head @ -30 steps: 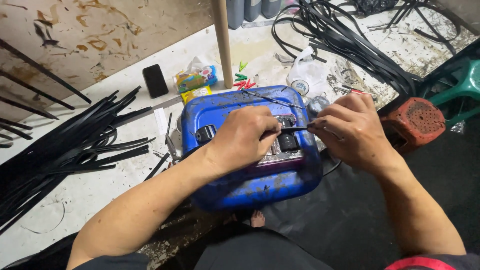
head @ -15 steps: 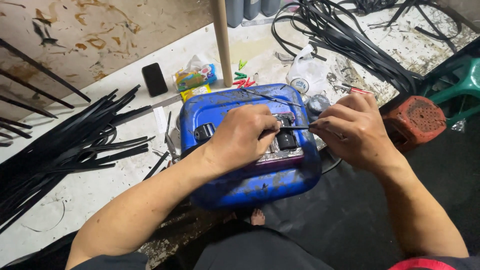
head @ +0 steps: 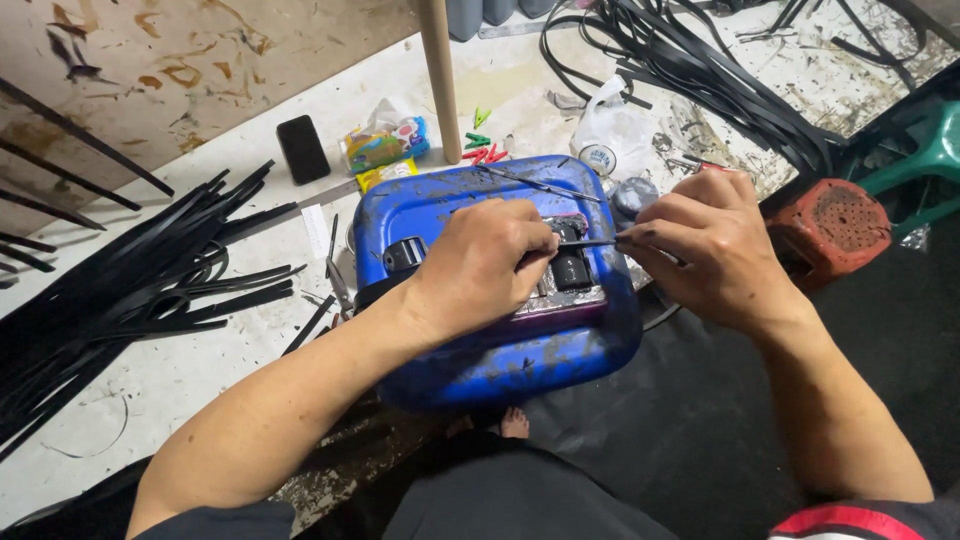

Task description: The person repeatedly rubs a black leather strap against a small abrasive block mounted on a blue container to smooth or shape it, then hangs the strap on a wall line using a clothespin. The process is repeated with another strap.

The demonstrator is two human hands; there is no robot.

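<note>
Black, thin rubber strip (head: 590,243) is pinched between both hands over a small metal clamp block (head: 570,270) that sits on top of the scuffed blue plastic jerrycan (head: 500,340) lying flat in front of the person. Left hand (head: 480,265) is curled closed over the near end of the strip & rests on the can's top, fingers pressing down by the block; right hand (head: 705,245) grips the other end w/ thumb and forefinger closed tight, held just off the can's right edge. Strip runs roughly level between the 2 hands, across the block. A black screw cap (head: 403,254) shows on the can just left of the left hand. A long thin metal rod (head: 545,183) lies on the can's far side. Beyond the can: red & green plastic clips (head: 482,148), a colourful snack packet (head: 385,145), a black phone (head: 302,149) flat on the dirty white work surface (head: 180,380), a white plastic bag (head: 612,130), a wooden pole (head: 440,65) standing upright. Left side: big pile of cut black strips (head: 130,290). Top right: tangle of longer black strips (head: 700,70). Right, well apart from the can: rusty red perforated block (head: 830,225) and a green plastic stool (head: 925,160).
</note>
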